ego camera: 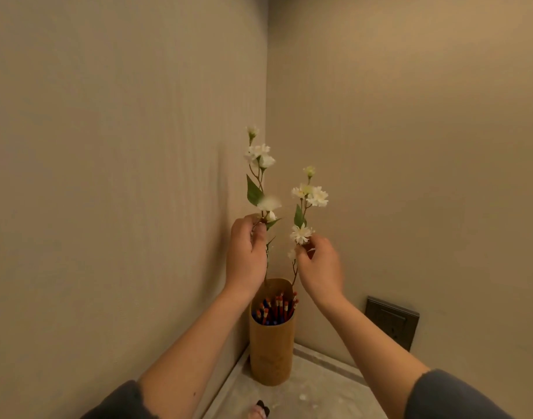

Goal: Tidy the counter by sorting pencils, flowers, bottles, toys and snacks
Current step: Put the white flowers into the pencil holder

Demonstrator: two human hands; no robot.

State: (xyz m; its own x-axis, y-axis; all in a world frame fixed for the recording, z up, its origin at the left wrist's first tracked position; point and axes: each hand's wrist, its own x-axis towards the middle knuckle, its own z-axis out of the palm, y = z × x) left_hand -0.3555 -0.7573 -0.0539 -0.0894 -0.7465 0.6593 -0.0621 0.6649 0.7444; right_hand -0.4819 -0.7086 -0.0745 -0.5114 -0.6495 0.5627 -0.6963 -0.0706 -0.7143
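Two hands each pinch a thin sprig of white flowers, fingers curled round the stems, probably to settle them upright. The left hand (246, 255) holds the taller sprig (260, 164); the right hand (319, 264) the shorter sprig (309, 201). Both stems reach into a tall tan cylinder (271, 349) (already holding pencils (275, 309)) in the bench (316, 388) corner.

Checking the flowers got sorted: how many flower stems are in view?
2. The left hand pinches the taller stem, the right hand pinches the shorter stem; both reach into the tan cylinder holding pencils. More may lie off-frame.
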